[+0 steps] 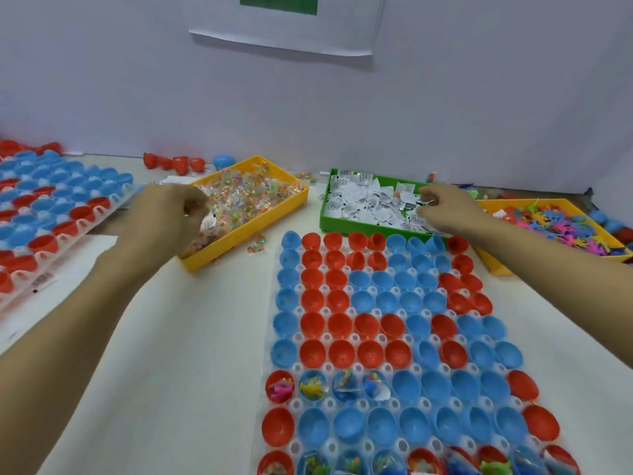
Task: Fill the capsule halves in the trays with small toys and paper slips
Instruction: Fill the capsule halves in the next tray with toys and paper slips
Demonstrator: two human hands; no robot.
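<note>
Where the table (pixel 191 337) met the wall, three bins stood in a row, and the main tray (pixel 404 401) lay nearest the camera, its long axis running from the near edge away toward the green bin (pixel 342 225). Its red and blue capsule halves (pixel 342 323) sat mouths up; four in the third row from the front, and most in the front row, held toys. A second tray (pixel 51 214) lay far left, angled. The left hand (pixel 168 217) was over the yellow bin (pixel 246 231) of wrapped toys (pixel 253 197), fingers curled around a small clump. The right hand (pixel 448 207) reached into the green bin, fingertips pinched among paper slips (pixel 370 200).
</note>
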